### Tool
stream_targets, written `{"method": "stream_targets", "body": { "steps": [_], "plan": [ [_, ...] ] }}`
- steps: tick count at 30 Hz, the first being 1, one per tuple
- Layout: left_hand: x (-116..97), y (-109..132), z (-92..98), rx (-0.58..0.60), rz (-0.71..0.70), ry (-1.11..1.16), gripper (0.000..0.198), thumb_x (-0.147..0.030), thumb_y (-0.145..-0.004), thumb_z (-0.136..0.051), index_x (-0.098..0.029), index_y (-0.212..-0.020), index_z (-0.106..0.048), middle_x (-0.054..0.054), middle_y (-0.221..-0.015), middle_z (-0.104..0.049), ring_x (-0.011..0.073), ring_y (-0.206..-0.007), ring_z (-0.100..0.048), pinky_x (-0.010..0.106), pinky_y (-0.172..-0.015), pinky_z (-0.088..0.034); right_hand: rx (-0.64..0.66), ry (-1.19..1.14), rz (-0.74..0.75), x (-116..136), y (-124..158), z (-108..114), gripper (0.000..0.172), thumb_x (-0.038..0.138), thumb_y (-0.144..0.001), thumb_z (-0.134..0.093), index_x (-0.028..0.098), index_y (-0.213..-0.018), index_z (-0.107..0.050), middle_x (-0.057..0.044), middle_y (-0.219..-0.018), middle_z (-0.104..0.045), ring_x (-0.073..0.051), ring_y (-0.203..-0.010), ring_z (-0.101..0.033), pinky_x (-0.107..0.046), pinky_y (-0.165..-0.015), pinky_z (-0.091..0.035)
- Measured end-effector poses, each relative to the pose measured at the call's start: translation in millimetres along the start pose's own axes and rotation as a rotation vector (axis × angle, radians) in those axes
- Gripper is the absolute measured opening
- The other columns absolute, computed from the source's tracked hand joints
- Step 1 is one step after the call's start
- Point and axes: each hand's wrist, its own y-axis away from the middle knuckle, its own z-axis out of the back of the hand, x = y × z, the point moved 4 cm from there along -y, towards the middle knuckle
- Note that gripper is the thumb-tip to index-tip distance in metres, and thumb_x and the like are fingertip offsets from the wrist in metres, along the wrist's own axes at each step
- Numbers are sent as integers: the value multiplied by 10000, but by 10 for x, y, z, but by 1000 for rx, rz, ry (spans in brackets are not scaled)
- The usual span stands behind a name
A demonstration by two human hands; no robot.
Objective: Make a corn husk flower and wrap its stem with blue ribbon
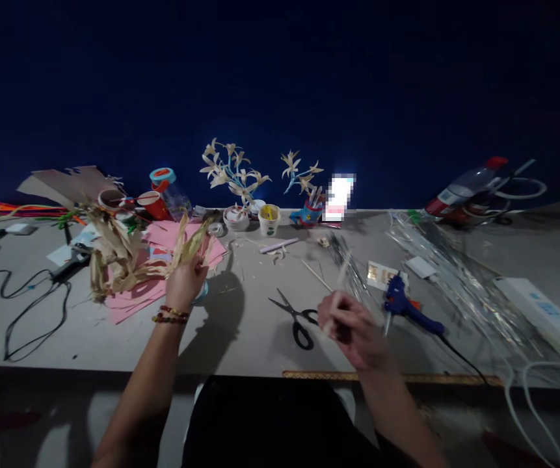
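My left hand [185,282], wearing beaded bracelets, is closed around a dried corn husk [192,242] whose pale green-tan leaves stick up above the fingers. Beside it lies a heap of more husks [116,250] on sheets of pink paper [136,300]. Slightly smeared by motion, my right hand [350,325] pinches a thin pale strip [342,276] that looks like a piece of husk. Black-handled scissors [295,318] rest open on the table just left of that hand. A blue glue gun [409,305] lies to its right.
Husk flowers on blue stems [235,175] stand at the back, near a white cup [269,221] and a pen holder [311,211]. A lit phone [339,198] leans there. Wires in clear wrap [469,279], a tilted bottle [469,188] and a power strip [547,315] lie right; black cables [36,273] left.
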Motion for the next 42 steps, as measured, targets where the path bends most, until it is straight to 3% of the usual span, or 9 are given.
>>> {"method": "stream_targets", "body": {
  "steps": [4, 7, 10, 13, 17, 22, 29, 35, 42],
  "plan": [
    [-174, -58, 43, -41, -94, -12, 246, -334, -845, -631, -151, -999, -688, 153, -964, -715, 332, -956, -644, 385, -788, -462, -57, 89, -124, -364, -54, -51, 310, 390, -698, -809, 183, -681, -579, 28, -588, -584, -85, -489, -464, -210, -466, -332],
    [-544, 326, 74, -64, -219, 178, 239, -375, -913, -575, -172, -990, -675, 149, -1080, -698, 292, -1004, -624, 382, -836, -478, -103, 73, -114, -548, -76, -85, 332, 422, -679, -819, 179, -677, -592, 36, -578, -583, -77, -477, -452, -197, -454, -329],
    [-1033, 878, -77, 278, -337, 587, 217, -379, -923, -592, -207, -1029, -672, 72, -974, -722, 202, -841, -636, 306, -752, -486, -128, 71, -91, -655, -92, -139, 322, 423, -684, -816, 181, -680, -604, 41, -577, -575, -76, -485, -453, -192, -454, -334],
    [-1319, 1239, -263, 533, -214, 836, 236, -375, -941, -569, -189, -838, -674, 34, -779, -689, 159, -711, -579, 269, -684, -440, -127, 85, -60, -670, -85, -192, 294, 408, -706, -808, 184, -695, -618, 43, -600, -577, -79, -517, -470, -189, -477, -361],
    [-1355, 1379, -471, 791, 160, 1369, 300, -423, -877, -655, -160, -739, -613, -4, -639, -599, 109, -578, -505, 224, -590, -387, 69, 49, -63, -599, -37, -254, 304, 371, -712, -813, 205, -923, -670, 25, -722, -641, -103, -603, -553, -191, -509, -410],
    [-1413, 1474, -539, 1145, 298, 1596, 345, -449, -822, -701, -124, -722, -643, -12, -529, -535, 81, -452, -422, 223, -503, -324, 235, -2, -180, -571, 21, -222, 309, 396, -701, -835, 174, -811, -650, 40, -603, -610, -77, -506, -508, -178, -473, -401],
    [-1392, 1369, -427, 765, 118, 1329, 291, -417, -810, -746, -148, -808, -634, 3, -700, -612, 117, -646, -520, 228, -623, -403, -13, 87, -116, -570, -55, -83, 356, 475, -717, -815, 169, -744, -634, 39, -542, -601, -81, -471, -501, -178, -441, -383],
    [-1381, 1343, -454, 704, 116, 1225, 308, -448, -843, -693, -154, -792, -616, -1, -648, -617, 114, -603, -501, 229, -592, -387, -13, 259, -58, -532, -70, 4, 367, 537, -830, -666, 172, -795, -666, 10, -573, -633, -99, -452, -510, -210, -450, -398],
    [-1337, 1335, -460, 645, 164, 1266, 285, -435, -841, -693, -171, -782, -601, -8, -661, -605, 120, -622, -513, 232, -611, -416, -348, 1545, 287, -105, -242, 713, 237, 336, -918, -548, 177, -1025, -688, -125, -1026, -713, -258, -882, -642, -355, -789, -468]
  ]
}}
